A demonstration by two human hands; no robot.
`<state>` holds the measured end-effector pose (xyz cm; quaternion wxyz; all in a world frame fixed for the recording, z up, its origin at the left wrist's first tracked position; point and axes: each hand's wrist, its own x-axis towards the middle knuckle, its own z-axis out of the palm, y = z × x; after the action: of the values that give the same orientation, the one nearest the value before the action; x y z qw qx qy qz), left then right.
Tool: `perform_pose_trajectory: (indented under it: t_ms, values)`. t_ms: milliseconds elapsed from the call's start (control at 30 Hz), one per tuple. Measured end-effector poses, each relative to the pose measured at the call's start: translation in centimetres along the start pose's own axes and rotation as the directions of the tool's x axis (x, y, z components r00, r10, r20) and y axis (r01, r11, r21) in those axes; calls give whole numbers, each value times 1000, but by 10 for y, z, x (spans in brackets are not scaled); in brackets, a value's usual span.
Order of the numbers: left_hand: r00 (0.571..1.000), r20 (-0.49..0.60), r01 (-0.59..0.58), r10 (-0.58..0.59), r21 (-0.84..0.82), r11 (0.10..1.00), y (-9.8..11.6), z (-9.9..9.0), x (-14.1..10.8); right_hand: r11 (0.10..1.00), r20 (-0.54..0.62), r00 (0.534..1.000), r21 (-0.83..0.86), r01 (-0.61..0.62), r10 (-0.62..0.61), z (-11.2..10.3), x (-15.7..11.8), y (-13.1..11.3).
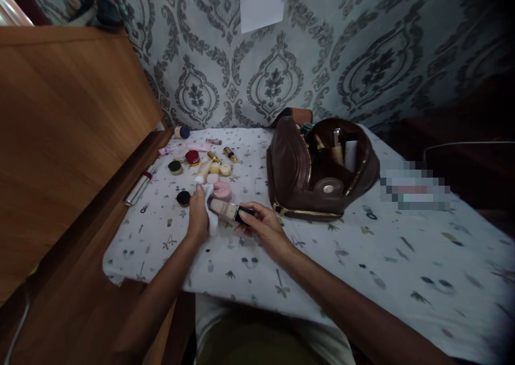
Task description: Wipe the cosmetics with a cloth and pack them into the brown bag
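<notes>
As I look down from far away through the head camera, I see the small bottle (224,209) held over the worktop (145,247), between the two hands. Its long side runs mostly left to right, and its dark cap (247,213) points to the right. The right hand (266,226) has its fingers pinched around that cap end, so this hand is the closer one (it is the one that has the bottle). The pale end points left, straight at the white cloth (213,223). The left hand (198,214) has its fingers bent around that cloth, and the bottle's end looks like it touches it, but I cannot tell how hard. What I mind most is this short line: cap in the right fingers, pale end at the cloth. Just past the bottle sits a pink jar (222,190), and the open brown bag (284,150) stands to the right.
</notes>
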<state>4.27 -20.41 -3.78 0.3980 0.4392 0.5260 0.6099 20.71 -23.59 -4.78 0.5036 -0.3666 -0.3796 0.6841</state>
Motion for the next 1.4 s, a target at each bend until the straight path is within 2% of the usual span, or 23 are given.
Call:
perform_pose_trajectory:
  t_ms: [100, 167, 233, 333, 400, 500, 567, 633, 767, 833, 900, 1000, 1133, 1200, 1300, 1400]
  values:
    - [972, 30, -233, 231, 150, 961, 1, -1, -5, 987, 50, 992, 111, -117, 112, 3, -2, 0]
    - [914, 111, -406, 391, 270, 873, 2, -1, -9, 967, 83, 980, 168, -192, 180, 5, -4, 0]
    - [830, 227, -557, 510, 380, 738, 1, 0, -13, 949, 121, 968, 201, -242, 221, 7, -6, 0]
    - [711, 384, -698, 589, 482, 529, -2, 4, -17, 933, 174, 954, 223, -281, 246, 9, -8, 0]
    - [684, 426, -721, 592, 519, 459, -4, 6, -19, 930, 185, 949, 224, -292, 254, 9, -8, -1]
    - [711, 425, -696, 561, 542, 471, -1, 7, -18, 932, 188, 946, 205, -299, 263, 9, -9, -1]
    - [752, 401, -656, 522, 529, 538, 4, 6, -15, 934, 186, 945, 189, -304, 270, 8, -9, 0]
    - [810, 341, -587, 478, 484, 649, 10, 4, -12, 941, 175, 949, 174, -292, 262, 8, -9, 1]
    - [929, 177, -365, 324, 313, 877, 17, 0, -6, 953, 144, 971, 208, -219, 192, 9, -9, 0]
    - [968, 121, -242, 220, 214, 946, 16, 0, -4, 961, 138, 982, 230, -155, 126, 10, -10, -1]
    - [989, 89, -128, 118, 112, 985, 13, 2, -4, 978, 130, 990, 197, -73, 47, 10, -9, 0]
    - [990, 144, -12, 6, 37, 999, 9, 8, -8, 998, 90, 995, 46, 32, -36, 6, -4, 6]
    - [944, 329, 9, -31, 69, 998, 7, 15, -18, 967, -6, 984, -188, 174, -178, -2, 3, 9]
    - [916, 399, 14, -49, 90, 996, 6, 17, -22, 947, -23, 972, -234, 221, -232, -5, 5, 6]
    - [895, 446, -78, 0, 155, 985, 7, 16, -23, 951, -26, 965, -180, 252, -261, -5, 5, 1]
    - [930, 356, -179, 91, 222, 958, 9, 12, -17, 940, -27, 954, -186, 288, -297, -4, 5, 1]
